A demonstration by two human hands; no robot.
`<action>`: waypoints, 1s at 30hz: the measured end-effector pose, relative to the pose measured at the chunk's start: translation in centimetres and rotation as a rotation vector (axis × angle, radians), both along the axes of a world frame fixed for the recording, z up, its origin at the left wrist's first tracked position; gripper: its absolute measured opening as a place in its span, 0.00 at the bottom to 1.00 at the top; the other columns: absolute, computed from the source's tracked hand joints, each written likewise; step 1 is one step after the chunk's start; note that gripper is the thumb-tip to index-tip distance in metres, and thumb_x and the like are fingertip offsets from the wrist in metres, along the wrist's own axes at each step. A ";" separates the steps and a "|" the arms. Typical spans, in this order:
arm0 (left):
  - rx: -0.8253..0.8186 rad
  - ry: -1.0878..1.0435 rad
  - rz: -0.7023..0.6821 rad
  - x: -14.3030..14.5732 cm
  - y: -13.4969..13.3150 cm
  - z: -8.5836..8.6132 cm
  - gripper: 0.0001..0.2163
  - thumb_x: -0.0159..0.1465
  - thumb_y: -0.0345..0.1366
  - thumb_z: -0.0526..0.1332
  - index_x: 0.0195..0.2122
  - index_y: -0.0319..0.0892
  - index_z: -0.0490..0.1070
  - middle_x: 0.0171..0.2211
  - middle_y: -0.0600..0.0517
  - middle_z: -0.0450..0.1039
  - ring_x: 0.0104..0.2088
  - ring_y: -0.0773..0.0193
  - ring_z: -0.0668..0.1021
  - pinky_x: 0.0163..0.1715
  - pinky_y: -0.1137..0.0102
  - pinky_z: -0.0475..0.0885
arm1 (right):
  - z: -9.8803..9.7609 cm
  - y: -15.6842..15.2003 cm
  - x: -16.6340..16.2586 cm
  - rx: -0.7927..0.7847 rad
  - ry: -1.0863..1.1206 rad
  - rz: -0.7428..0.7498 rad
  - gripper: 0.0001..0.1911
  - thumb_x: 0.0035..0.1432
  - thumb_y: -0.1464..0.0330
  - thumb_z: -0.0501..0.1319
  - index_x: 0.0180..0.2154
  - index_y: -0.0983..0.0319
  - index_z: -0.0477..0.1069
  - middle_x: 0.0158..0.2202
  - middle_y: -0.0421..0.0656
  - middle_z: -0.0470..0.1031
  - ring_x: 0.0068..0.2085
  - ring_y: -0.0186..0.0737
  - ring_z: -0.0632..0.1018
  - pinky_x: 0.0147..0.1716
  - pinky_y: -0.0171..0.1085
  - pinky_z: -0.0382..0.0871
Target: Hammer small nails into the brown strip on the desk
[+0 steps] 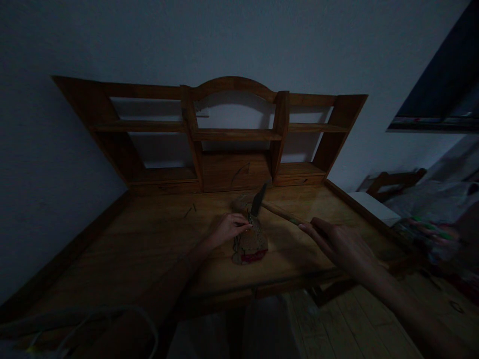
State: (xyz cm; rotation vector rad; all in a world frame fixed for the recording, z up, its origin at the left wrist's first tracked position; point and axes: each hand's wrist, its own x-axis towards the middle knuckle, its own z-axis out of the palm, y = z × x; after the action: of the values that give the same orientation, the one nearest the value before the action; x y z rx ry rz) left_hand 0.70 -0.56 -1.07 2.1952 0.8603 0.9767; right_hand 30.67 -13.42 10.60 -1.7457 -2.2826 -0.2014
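Hammer (279, 212) is clenched in right hand (339, 244), centre right; wood block (252, 245) at centre is touched by left hand (228, 228), grip cannot be told.

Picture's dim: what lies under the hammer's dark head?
Under the hammer: a flat brown piece, red-edged, on the wooden desk; left hand pinches a small item at its top, too dark to identify.

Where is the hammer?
The hammer is mid-picture in the head view, over the wooden desk: the right hand holds its handle, and its head is beside the left hand, at the small wooden piece.
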 end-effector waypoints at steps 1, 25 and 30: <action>-0.003 0.008 0.004 0.0 0.0 -0.1 0.11 0.62 0.43 0.61 0.35 0.42 0.80 0.34 0.48 0.77 0.35 0.63 0.78 0.32 0.73 0.72 | 0.0 0.0 -0.1 -0.002 -0.001 0.000 0.21 0.66 0.52 0.46 0.32 0.58 0.67 0.23 0.43 0.77 0.28 0.46 0.80 0.24 0.35 0.56; -0.030 0.049 0.000 0.0 -0.3 0.4 0.13 0.62 0.44 0.61 0.37 0.41 0.80 0.32 0.49 0.75 0.31 0.66 0.76 0.28 0.75 0.68 | -0.8 0.5 -1.3 0.020 -0.077 0.000 0.22 0.67 0.52 0.44 0.32 0.58 0.66 0.22 0.43 0.77 0.26 0.46 0.80 0.22 0.36 0.52; 0.011 0.124 0.051 0.0 -0.5 0.9 0.12 0.61 0.44 0.62 0.34 0.42 0.81 0.28 0.50 0.74 0.27 0.68 0.74 0.25 0.76 0.65 | -1.4 0.6 -1.4 -0.013 -0.082 0.031 0.21 0.67 0.54 0.46 0.32 0.58 0.67 0.23 0.43 0.78 0.26 0.45 0.80 0.22 0.36 0.53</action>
State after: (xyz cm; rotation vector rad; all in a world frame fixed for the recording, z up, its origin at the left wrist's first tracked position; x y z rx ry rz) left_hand 0.74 -1.02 -0.19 2.2727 0.9743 0.8778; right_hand 29.26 -12.87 9.21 -1.7373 -2.3718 -0.2576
